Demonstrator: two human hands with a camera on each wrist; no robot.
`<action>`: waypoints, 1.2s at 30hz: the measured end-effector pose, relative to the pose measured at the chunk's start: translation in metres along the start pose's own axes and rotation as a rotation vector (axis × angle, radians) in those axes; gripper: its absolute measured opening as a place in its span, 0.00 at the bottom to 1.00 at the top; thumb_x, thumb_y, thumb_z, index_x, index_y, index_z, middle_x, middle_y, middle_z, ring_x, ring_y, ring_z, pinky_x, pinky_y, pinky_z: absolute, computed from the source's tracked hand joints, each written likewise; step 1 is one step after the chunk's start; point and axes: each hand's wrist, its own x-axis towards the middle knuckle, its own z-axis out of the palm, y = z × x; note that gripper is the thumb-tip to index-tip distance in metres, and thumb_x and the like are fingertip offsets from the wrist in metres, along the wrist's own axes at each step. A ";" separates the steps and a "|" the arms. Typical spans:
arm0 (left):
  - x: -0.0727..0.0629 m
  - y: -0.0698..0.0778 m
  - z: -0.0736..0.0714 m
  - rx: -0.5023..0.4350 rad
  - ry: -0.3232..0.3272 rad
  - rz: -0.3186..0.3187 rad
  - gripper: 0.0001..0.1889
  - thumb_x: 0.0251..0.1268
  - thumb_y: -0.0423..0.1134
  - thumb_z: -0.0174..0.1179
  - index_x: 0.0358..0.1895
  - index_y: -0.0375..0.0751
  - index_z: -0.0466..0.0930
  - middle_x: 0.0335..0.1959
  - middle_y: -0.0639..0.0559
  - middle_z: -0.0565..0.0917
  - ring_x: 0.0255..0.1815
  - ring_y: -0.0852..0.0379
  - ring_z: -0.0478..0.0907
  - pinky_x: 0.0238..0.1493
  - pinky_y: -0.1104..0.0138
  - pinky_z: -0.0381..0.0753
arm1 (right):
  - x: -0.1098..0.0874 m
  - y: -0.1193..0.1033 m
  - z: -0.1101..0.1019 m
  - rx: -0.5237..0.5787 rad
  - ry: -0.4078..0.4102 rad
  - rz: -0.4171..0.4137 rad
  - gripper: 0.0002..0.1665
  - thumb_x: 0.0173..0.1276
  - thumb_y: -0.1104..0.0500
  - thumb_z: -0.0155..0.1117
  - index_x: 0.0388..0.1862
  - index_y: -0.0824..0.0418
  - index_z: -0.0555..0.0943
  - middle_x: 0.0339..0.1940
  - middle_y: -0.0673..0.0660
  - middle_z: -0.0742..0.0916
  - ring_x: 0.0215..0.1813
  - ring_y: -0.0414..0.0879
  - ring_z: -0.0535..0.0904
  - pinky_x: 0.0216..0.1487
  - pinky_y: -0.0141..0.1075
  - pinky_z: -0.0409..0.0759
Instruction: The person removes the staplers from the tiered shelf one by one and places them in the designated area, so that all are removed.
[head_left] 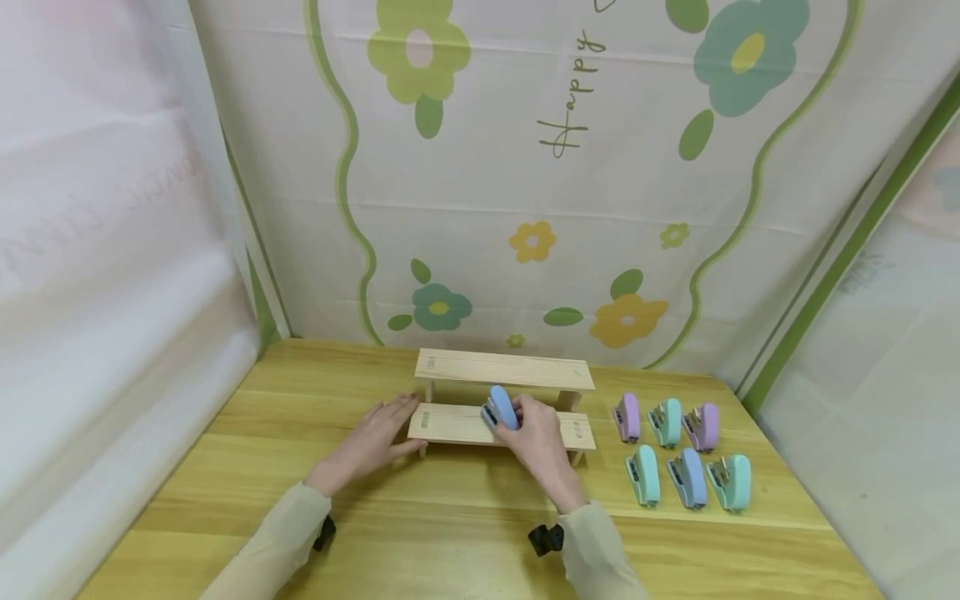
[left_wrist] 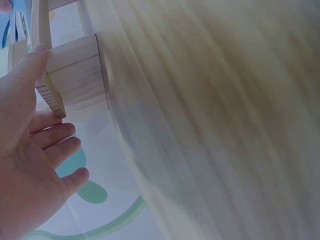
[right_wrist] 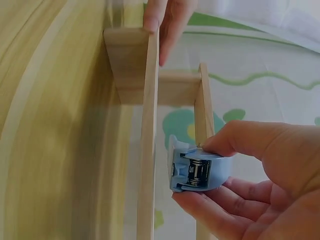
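Observation:
A two-tier wooden shelf rack (head_left: 457, 423) stands on the table. My right hand (head_left: 542, 442) pinches a blue stapler (head_left: 501, 407) between thumb and fingers, just over the lower board. From the right wrist view, the stapler (right_wrist: 200, 167) is tilted, with a narrow gap between it and the board (right_wrist: 148, 140). My left hand (head_left: 372, 440) holds the left end of the lower board, its thumb at the front edge and fingers along the side. In the left wrist view, part of the index finger is hidden behind the board's end (left_wrist: 52, 100).
Several staplers stand in two rows right of the rack, among them a purple stapler (head_left: 630, 418), a mint stapler (head_left: 643, 477) and another blue stapler (head_left: 688, 479). A flower-printed cloth (head_left: 480, 183) hangs behind the wooden table (head_left: 420, 542), with fabric on both sides.

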 end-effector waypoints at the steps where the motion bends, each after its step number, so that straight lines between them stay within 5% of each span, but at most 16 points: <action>1: 0.000 0.000 0.000 -0.004 0.002 0.002 0.39 0.66 0.52 0.64 0.71 0.28 0.65 0.72 0.33 0.69 0.73 0.36 0.67 0.73 0.38 0.64 | -0.001 0.003 -0.003 -0.011 0.006 0.006 0.16 0.56 0.64 0.73 0.42 0.69 0.82 0.37 0.65 0.89 0.38 0.53 0.87 0.35 0.42 0.89; 16: -0.001 0.002 -0.002 0.008 -0.008 0.003 0.39 0.66 0.52 0.64 0.71 0.27 0.64 0.72 0.32 0.68 0.73 0.35 0.67 0.73 0.38 0.64 | -0.016 0.045 -0.049 -0.074 0.139 0.051 0.17 0.53 0.65 0.72 0.40 0.71 0.81 0.34 0.67 0.88 0.34 0.55 0.86 0.32 0.43 0.88; 25: 0.000 0.001 -0.002 0.003 -0.029 -0.011 0.40 0.66 0.53 0.63 0.72 0.29 0.63 0.73 0.33 0.67 0.74 0.36 0.66 0.75 0.39 0.63 | -0.024 0.069 -0.083 -0.104 0.117 0.151 0.21 0.59 0.63 0.71 0.48 0.73 0.80 0.41 0.71 0.88 0.42 0.60 0.87 0.41 0.49 0.88; 36: 0.002 0.002 0.000 0.007 -0.032 -0.007 0.41 0.66 0.53 0.63 0.73 0.29 0.62 0.73 0.32 0.67 0.74 0.36 0.65 0.75 0.39 0.63 | -0.040 0.099 -0.120 -0.167 0.136 0.227 0.23 0.61 0.59 0.68 0.51 0.73 0.78 0.43 0.73 0.87 0.42 0.62 0.86 0.38 0.48 0.88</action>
